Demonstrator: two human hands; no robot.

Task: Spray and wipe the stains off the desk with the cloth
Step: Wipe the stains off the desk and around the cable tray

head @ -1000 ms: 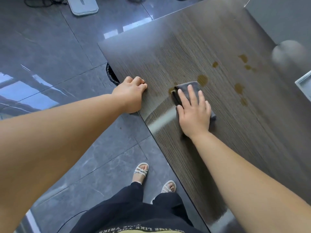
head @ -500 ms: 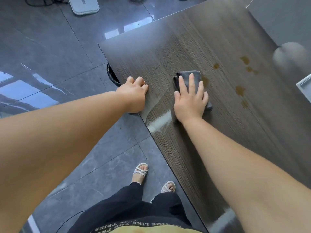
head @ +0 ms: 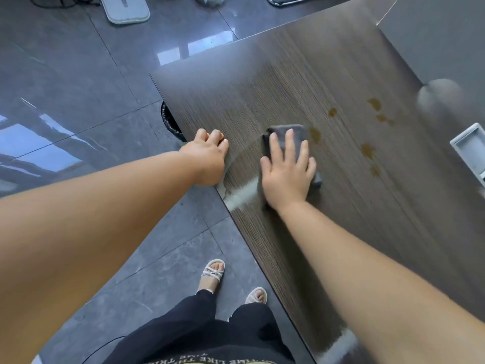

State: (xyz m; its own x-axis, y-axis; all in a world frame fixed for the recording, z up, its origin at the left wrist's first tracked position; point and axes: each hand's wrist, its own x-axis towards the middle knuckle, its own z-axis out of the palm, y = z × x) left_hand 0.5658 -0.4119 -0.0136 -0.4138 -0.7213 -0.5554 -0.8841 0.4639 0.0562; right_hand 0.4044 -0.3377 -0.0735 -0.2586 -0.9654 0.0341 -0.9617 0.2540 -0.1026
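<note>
Items I logged, big to small:
- Desk [head: 288, 74]: dark wood-grain, wet sheen nr front edge.
- R hand [head: 287, 174]: flat, fingers straight, pressed on cloth.
- L hand [head: 207, 158]: fingers curled, braced at desk edge, held nothing.
- Cloth [head: 300, 134]: grey, folded, on desk under R hand.
- Stains [head: 315, 135]: brown. Nearest sat just beside cloth's far-right corner, rest further right. R hand was nearer, so I judged next stroke should go right-fwd.

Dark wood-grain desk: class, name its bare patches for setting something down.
Free: the far corner of the desk beyond the left hand; the near stretch right of the right forearm. Crowded: grey cloth under the right hand, brown stains, white tray.
</note>
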